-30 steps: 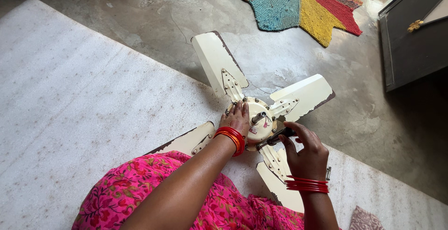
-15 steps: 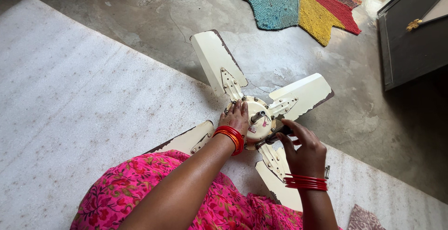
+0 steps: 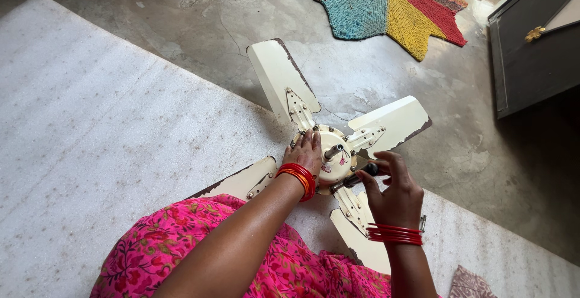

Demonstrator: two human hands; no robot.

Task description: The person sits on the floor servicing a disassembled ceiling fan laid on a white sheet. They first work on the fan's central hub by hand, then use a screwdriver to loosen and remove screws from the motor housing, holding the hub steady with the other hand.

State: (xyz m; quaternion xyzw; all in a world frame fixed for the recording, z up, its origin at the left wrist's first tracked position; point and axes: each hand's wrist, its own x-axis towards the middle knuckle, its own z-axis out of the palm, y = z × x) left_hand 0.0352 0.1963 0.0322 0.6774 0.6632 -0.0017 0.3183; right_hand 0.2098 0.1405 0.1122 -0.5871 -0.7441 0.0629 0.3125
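Bracing my left hand [image 3: 306,151], fingers spread flat, on the ceiling fan [image 3: 331,153] lying on the white mat [image 3: 109,129]. My right hand [image 3: 393,189] pinches a dark-handled screwdriver [image 3: 356,177]. Motor hub judged heavy, rigid; blades thin, bendable, so grip the hub.

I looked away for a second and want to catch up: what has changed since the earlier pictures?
Almost nothing. The right hand keeps its grip on the dark-handled tool at the fan hub, fingers shifting only slightly. The left hand stays pressed on the hub. The ceiling fan has not moved.
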